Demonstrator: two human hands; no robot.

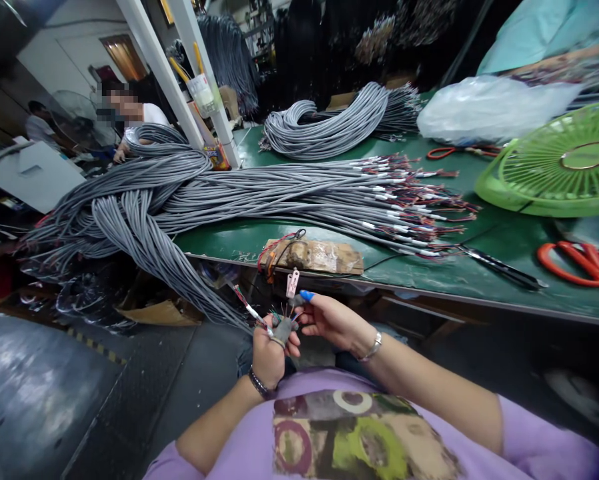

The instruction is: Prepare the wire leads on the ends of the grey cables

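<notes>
My left hand [270, 357] is closed around the end of a grey cable [253, 315], low in front of my body. Thin coloured wires [285, 311] fan out at its fingertips, and a grey cover sits on its thumb. Close on the right is my right hand [329, 321], with a blue cover on one fingertip. Its fingers come together at the wire tips; what lies between them is too small to make out. Just above hangs a small pink tag-like piece [292, 283] at the bench edge, below a taped wooden block [319, 256] with red and black leads.
Many grey cables [279, 193] with stripped ends lie along the green bench [429, 283]; some droop over its edge. To the right are black tweezers [502, 267], red-handled scissors [577, 261], a green fan [559, 160] and a plastic bag [489, 110]. Other people are behind.
</notes>
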